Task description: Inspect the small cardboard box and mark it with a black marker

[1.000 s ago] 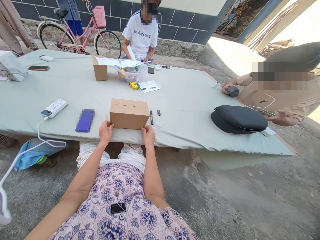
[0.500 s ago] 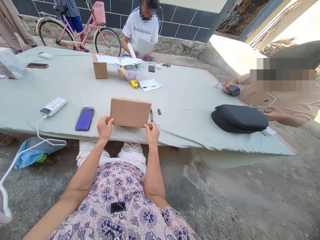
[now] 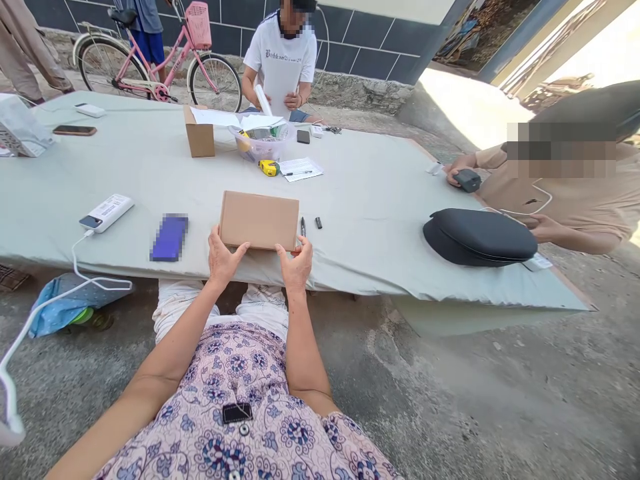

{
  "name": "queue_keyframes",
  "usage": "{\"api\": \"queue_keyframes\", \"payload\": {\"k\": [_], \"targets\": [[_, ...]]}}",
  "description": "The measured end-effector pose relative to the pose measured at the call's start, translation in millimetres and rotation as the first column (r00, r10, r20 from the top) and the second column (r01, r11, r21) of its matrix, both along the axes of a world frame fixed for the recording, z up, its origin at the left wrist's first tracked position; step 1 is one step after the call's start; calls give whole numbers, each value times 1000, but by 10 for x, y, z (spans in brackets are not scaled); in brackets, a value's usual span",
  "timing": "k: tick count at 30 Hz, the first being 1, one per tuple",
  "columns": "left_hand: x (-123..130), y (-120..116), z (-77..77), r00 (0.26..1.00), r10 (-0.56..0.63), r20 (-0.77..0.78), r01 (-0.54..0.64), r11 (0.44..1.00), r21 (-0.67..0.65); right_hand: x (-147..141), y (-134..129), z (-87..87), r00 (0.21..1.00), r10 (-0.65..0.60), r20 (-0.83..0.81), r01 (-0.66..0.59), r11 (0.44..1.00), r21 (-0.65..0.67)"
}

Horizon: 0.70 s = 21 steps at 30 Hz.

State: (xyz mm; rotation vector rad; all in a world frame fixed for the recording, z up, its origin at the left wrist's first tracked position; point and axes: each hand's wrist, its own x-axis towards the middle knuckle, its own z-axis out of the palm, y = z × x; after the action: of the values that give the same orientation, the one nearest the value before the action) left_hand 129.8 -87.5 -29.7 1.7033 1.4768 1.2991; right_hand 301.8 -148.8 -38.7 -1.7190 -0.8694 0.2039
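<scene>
While both hands, left (image 3: pixel 223 257) right (image 3: pixel 296 263), grip cardboard box (image 3: pixel 259 220), fingertips hidden beneath.

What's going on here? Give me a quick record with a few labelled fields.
Setting: outdoors, low table with a pale cloth
Left hand: grips the near left edge of a closed cardboard box
Right hand: grips its near right edge
Right of box: black marker and its cap
Left of box: blue phone, white power bank
Others: person in a white shirt across the table

Sunlit concrete floor (image 3: pixel 475 400), tiled wall (image 3: pixel 360 50)
</scene>
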Motion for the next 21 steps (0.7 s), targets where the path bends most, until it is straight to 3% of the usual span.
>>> {"api": "queue_keyframes", "payload": {"k": [4,8,15,21], "targets": [[43,-53,67,998,22,-53,-23,1000,-20,-127,-9,80,991,-29,134,36,998,-49],[70,-93,119,995,58,-86,-63,997,-48,-192,-9,102,989,-35,144,46,996,-73],[57,-96,172,994,47,-102,-57,993,-105,-142,-2,99,999,-19,39,22,997,-72],[-21,-3,76,1000,3,-31,-5,998,-61,0,11,39,987,10,-163,-9,1000,4]]}}
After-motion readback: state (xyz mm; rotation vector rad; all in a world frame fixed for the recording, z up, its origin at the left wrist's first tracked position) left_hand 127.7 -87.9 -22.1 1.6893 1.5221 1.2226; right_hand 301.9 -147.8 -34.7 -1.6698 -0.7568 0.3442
